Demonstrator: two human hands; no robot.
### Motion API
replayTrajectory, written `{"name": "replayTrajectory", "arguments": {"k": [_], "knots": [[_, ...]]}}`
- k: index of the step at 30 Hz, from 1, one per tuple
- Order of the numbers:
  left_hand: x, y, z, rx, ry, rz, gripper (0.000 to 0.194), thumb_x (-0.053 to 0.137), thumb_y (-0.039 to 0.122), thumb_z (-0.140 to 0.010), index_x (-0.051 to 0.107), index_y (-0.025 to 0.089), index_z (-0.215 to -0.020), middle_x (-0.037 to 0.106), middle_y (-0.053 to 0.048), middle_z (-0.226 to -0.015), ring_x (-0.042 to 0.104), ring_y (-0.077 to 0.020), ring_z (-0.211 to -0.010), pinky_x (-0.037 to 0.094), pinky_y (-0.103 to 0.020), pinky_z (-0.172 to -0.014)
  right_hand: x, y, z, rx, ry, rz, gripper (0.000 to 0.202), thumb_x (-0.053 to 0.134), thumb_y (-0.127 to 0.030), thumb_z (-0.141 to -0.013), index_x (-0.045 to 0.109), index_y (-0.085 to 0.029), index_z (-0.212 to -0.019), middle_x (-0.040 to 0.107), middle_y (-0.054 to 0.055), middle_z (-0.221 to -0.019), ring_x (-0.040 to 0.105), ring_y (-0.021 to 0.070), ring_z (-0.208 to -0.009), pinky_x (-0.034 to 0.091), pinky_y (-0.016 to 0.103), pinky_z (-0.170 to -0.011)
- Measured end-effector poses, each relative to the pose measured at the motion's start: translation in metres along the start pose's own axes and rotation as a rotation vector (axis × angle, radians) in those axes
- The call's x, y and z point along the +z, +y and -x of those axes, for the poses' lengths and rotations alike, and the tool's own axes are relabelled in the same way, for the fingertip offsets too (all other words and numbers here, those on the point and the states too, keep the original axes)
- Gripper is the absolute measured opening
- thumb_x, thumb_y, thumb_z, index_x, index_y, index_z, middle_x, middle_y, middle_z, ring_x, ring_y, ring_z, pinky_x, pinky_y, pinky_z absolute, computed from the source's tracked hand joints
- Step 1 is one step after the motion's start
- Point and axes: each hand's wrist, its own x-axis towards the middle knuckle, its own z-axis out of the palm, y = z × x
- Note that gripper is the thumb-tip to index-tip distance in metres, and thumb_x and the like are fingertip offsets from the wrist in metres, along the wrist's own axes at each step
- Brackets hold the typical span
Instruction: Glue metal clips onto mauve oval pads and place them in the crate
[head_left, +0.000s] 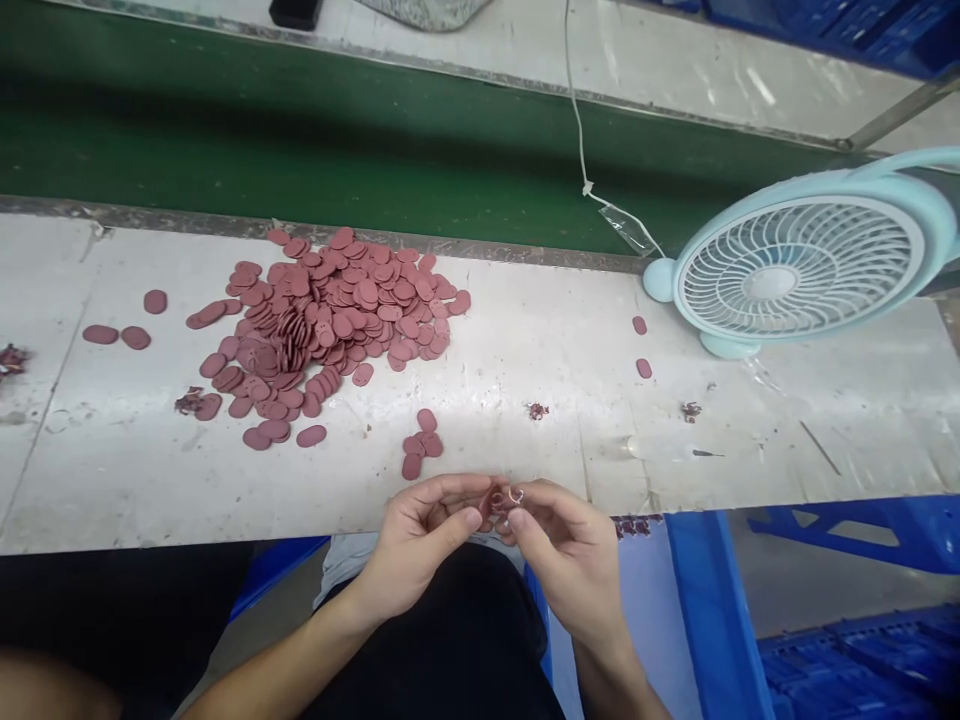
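My left hand (431, 540) and my right hand (566, 545) meet at the front edge of the white table. Between the left thumb and fingers is a reddish-brown oval piece (489, 500), seen nearly edge-on. The right thumb and fingers pinch a small dark red part with a shiny curved metal bit (515, 495), close against the oval piece. Fingertips hide much of both. Just beyond the left hand lies a small group of oval pieces (424, 445). A large heap of the same flat oval pieces (337, 310) spreads over the table farther left.
A light blue fan (802, 260) stands at the right, its white cord (577, 120) running over a green strip (450, 170). Small dark red clusters (538, 411) and a thin rod (820, 447) lie on the table (525, 340). Below the edge is a blue crate (720, 620).
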Motion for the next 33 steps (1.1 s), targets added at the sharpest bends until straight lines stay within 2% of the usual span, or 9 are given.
{"name": "replayTrajectory", "arguments": {"k": [6,10,14,16,19,23,33], "knots": [[0.003,0.001,0.000,-0.019,0.009,0.022,0.022,0.068,0.017,-0.090,0.073,0.024,-0.111,0.077,-0.006,-0.115,0.073,-0.0183,-0.101,0.059,-0.029,-0.088,-0.003,-0.003,-0.006,-0.064,-0.054,0.070,0.017,0.066,-0.016,-0.091,0.074,-0.026,-0.102,0.071,0.002,-0.087,0.069,0.0130,-0.075,0.060,0.025,-0.068],[0.004,0.001,-0.002,-0.050,0.042,0.059,0.018,0.071,0.017,-0.088,0.074,0.024,-0.105,0.079,-0.003,-0.105,0.073,-0.0164,-0.096,0.058,-0.028,-0.086,-0.005,-0.005,-0.007,-0.078,-0.080,0.114,0.016,0.066,-0.017,-0.090,0.074,-0.024,-0.102,0.073,0.004,-0.090,0.071,0.0154,-0.077,0.062,0.028,-0.068],[0.003,-0.003,-0.003,-0.041,0.075,0.030,0.001,0.075,0.020,-0.085,0.075,0.019,-0.084,0.079,-0.002,-0.086,0.070,-0.0131,-0.080,0.056,-0.025,-0.080,-0.007,-0.009,-0.005,-0.044,-0.079,0.133,0.013,0.066,-0.019,-0.090,0.073,-0.024,-0.101,0.073,0.003,-0.090,0.071,0.0147,-0.076,0.063,0.027,-0.069],[0.003,-0.005,-0.003,-0.031,0.077,0.010,0.009,0.076,0.022,-0.083,0.074,0.018,-0.076,0.077,-0.002,-0.080,0.069,-0.0137,-0.077,0.056,-0.026,-0.078,-0.008,-0.011,-0.005,-0.043,-0.079,0.155,0.014,0.067,-0.019,-0.090,0.073,-0.024,-0.101,0.073,0.003,-0.092,0.072,0.0147,-0.077,0.063,0.026,-0.069],[0.005,-0.007,-0.001,-0.030,0.094,0.010,0.010,0.076,0.024,-0.083,0.075,0.019,-0.074,0.078,-0.003,-0.083,0.071,-0.0190,-0.087,0.056,-0.033,-0.086,-0.007,-0.012,-0.004,-0.038,-0.068,0.151,0.014,0.069,-0.018,-0.088,0.073,-0.024,-0.100,0.073,0.003,-0.091,0.073,0.0143,-0.077,0.063,0.025,-0.068],[0.008,-0.010,0.001,-0.026,0.122,0.019,0.012,0.074,0.027,-0.085,0.076,0.020,-0.076,0.080,-0.006,-0.092,0.069,-0.0260,-0.109,0.052,-0.042,-0.100,-0.003,-0.008,-0.004,0.032,-0.049,0.015,0.007,0.069,-0.021,-0.089,0.073,-0.024,-0.094,0.071,0.000,-0.078,0.071,0.0128,-0.071,0.063,0.025,-0.067],[0.012,-0.006,0.001,0.021,0.110,-0.044,0.010,0.074,0.025,-0.085,0.077,0.019,-0.077,0.080,-0.009,-0.099,0.069,-0.0304,-0.112,0.055,-0.044,-0.096,0.001,-0.005,-0.002,-0.002,0.007,-0.041,0.006,0.070,-0.021,-0.088,0.074,-0.023,-0.093,0.072,0.000,-0.078,0.070,0.0131,-0.069,0.063,0.026,-0.066]]}}
